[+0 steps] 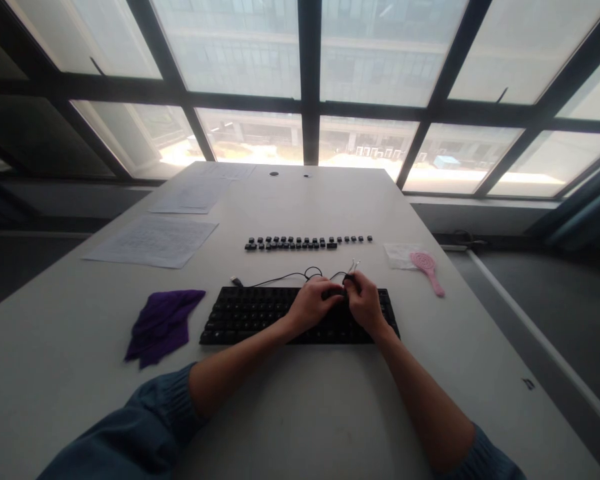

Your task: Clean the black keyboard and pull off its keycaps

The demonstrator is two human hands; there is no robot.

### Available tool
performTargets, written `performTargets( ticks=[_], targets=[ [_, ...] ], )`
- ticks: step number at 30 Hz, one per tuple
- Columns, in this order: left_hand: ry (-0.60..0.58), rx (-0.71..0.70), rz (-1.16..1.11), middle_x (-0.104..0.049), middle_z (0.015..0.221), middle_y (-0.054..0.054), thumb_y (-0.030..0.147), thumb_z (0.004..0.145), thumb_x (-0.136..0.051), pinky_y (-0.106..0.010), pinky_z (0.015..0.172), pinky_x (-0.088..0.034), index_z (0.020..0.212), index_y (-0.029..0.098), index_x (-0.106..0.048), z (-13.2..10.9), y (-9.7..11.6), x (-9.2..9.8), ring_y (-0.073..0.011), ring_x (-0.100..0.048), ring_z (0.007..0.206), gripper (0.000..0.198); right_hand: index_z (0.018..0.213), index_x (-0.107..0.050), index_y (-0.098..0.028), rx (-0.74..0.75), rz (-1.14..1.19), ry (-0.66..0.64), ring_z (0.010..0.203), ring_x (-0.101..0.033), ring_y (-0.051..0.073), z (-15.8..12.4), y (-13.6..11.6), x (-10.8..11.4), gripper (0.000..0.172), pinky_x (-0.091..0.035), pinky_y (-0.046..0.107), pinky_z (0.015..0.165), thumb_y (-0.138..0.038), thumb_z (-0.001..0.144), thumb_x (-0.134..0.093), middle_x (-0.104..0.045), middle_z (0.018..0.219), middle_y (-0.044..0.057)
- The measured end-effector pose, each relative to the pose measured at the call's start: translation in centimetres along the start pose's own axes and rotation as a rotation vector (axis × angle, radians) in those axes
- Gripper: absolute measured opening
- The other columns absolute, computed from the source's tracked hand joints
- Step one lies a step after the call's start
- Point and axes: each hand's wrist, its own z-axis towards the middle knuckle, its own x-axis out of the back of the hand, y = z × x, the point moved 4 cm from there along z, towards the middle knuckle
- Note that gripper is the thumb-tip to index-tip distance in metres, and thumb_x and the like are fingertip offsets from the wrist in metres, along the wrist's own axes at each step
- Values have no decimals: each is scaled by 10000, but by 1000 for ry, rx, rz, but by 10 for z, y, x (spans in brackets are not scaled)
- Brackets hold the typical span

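A black keyboard [253, 313] lies flat in front of me, with both hands over its right half. My right hand [364, 300] is closed around a keycap puller [355, 265], whose thin wire prongs point away from me, past the keyboard's far edge. Right beside it, my left hand [314, 303] has thumb and fingers curled together at the upper keys; a dark bit shows between them, too small to name. Beyond the keyboard, loose black keycaps [332, 245] stand in two rows. The keyboard's cable [280, 277] lies behind it, its plug at the left.
A purple cloth [163, 327] lies left of the keyboard. Sheets of paper [153, 241] are spread at the far left of the white table [300, 413]. To the right lie a pink hairbrush [425, 263] and a clear plastic bag [396, 256]. Windows rise behind the table.
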Motion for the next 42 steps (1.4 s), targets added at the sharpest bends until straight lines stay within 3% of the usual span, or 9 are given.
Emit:
performTargets(
  ticks=[4,7,18,25,32,37,42],
  targets=[
    [73,87,-127,-716,857,-47,376,1001,-484,-297,770,-467,894,179,-746,2,-1,6,-191,-643,822,344,765,-533,-208,-18,-1,-31,645,-484,159,1,4,-1,171,-370,276,619,-283,917,-515,-531,672,-20],
    [115,143,-160,-725,858,-46,398,1023,-412,-291,755,-468,891,176,-738,2,-2,8,-191,-655,818,416,749,-518,-209,-28,3,-46,641,-488,157,2,4,-1,191,-371,276,620,-290,921,-512,-534,671,-20],
    [138,113,-96,-687,828,-37,353,1020,-411,-289,740,-459,865,174,-702,0,-4,6,-175,-625,789,375,771,-542,-209,115,-103,-116,684,-525,168,-2,-8,-4,171,-375,280,660,-237,935,-503,-590,730,2],
    [-54,-90,123,-679,848,-50,200,834,-675,-330,822,-453,837,186,-698,-3,6,-3,-212,-574,865,27,770,-535,-212,123,-93,-63,669,-524,169,-4,-7,-3,162,-396,278,654,-237,928,-516,-594,724,1],
    [-114,-102,231,-671,843,-58,149,887,-608,-340,819,-452,823,189,-712,0,-2,-13,-216,-557,859,129,781,-550,-213,178,-100,-76,693,-538,175,-6,-9,-3,161,-409,287,678,-232,936,-512,-582,737,6],
    [-91,-153,247,-645,929,-72,137,958,-500,-334,862,-468,917,177,-664,-4,4,-13,-229,-526,960,175,756,-540,-211,209,-67,-51,681,-523,166,-6,-13,-1,196,-418,283,675,-253,946,-519,-576,732,3],
    [-25,-174,198,-635,975,-68,186,980,-512,-350,898,-468,935,189,-625,-7,10,-8,-227,-514,991,122,777,-557,-206,167,-22,21,649,-504,158,-6,-16,4,175,-418,280,653,-268,937,-523,-579,709,-5]
  ],
)
